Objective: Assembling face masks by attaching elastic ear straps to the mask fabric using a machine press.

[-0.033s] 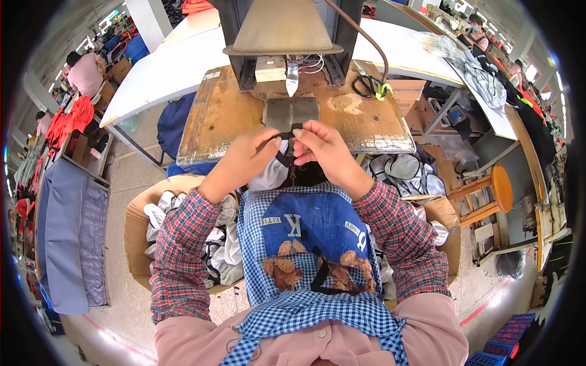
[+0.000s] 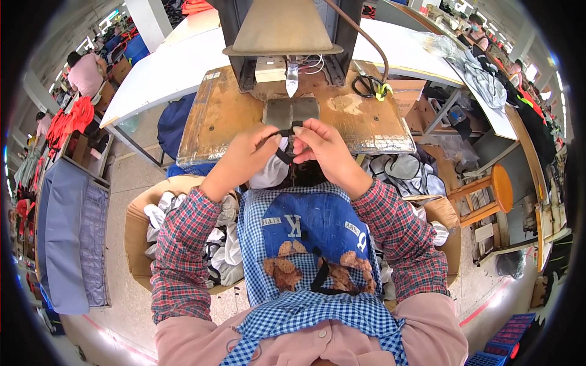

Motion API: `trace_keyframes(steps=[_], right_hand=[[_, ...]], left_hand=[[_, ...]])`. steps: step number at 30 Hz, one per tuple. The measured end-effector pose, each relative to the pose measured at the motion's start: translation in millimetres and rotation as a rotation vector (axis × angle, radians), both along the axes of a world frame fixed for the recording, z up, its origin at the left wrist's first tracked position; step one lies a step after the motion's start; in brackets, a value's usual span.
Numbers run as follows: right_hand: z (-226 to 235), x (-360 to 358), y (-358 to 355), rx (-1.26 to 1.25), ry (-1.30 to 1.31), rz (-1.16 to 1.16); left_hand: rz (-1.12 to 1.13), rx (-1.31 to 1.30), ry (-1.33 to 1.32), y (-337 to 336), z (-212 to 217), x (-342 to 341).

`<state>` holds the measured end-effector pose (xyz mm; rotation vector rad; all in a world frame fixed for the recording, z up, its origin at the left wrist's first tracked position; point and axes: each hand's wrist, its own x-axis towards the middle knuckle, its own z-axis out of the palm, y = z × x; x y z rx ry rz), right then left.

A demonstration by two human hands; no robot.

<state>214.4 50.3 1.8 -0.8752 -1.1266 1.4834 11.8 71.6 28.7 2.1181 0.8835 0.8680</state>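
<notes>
At the near edge of the worn wooden worktable (image 2: 210,119), my left hand (image 2: 241,160) pinches one part of a black strap (image 2: 285,132). Thumb and fingers of my right hand (image 2: 326,149) are closed on the strap a little to the right. A short loop of it hangs between the hands. White fabric (image 2: 270,174) sags below my left fingers; whether it is joined to the strap is hidden. Just beyond the hands is a grey metal plate (image 2: 291,111), with the pointed metal tip (image 2: 292,82) of a machine above it.
Black-handled scissors (image 2: 366,85) lie at the table's right. A cardboard box (image 2: 137,244) of white and black pieces stands by my left arm. Silvery pieces (image 2: 406,174) sit at right, near a wooden stool (image 2: 500,188). Another black strip (image 2: 319,277) rests on my apron.
The hanging loop of the strap has shifted very slightly between my fingers. Both hands keep their grip in nearly the same place.
</notes>
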Motion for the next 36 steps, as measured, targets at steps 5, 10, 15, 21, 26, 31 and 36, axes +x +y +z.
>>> trace_keyframes(steps=[5,10,15,21,26,31,36], right_hand=[[3,-8,19,-0.009,0.125,-0.086],[1,-8,38,-0.042,0.131,-0.152],[3,-8,49,-0.036,0.138,-0.168],[4,-6,55,-0.019,0.155,-0.175],[4,-3,56,-0.021,0.199,-0.166],[6,-4,55,-0.032,0.203,-0.174],[7,-7,55,-0.025,0.201,-0.205]], left_hand=[[0.041,-0.222,-0.064,25,-1,6],[0.069,-0.328,-0.182,46,-9,15],[0.073,-0.348,-0.305,54,-11,20],[0.088,-0.338,-0.335,50,-3,25],[0.069,-0.309,-0.339,50,-2,28],[0.049,-0.357,-0.325,52,-4,25],[0.046,-0.358,-0.348,55,-7,25]])
